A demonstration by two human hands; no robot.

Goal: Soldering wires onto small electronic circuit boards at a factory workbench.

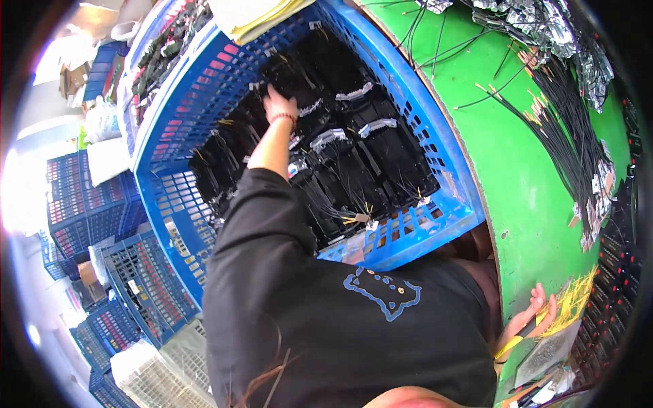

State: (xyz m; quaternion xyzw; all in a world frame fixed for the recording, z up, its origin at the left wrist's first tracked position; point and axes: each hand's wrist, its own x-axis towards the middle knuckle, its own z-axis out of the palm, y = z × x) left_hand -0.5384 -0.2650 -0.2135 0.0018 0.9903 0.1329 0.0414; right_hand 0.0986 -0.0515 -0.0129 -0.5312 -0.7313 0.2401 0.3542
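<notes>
My left hand (279, 103), with a red band at its wrist, reaches into a large blue plastic basket (452, 173). Its fingertips touch or go in among flat black bundles (340, 160) with thin wires and silvery ends. Those fingers are partly lost against the black, so a grip cannot be made out. Far to the right, over the green tabletop, my right hand (534, 318) is curled round a slim yellow-and-black handled tool (522, 334). Beside its fingers lies a heap of thin yellow strips (577, 297).
Black cables (551, 129) with copper-coloured tips and silvery ends lie on the green table (503, 177). Yellow sheets (262, 19) rest at the basket's far rim. Blue crates (146, 282) stand at left. Dark rows of parts with red dots (615, 272) line the right edge.
</notes>
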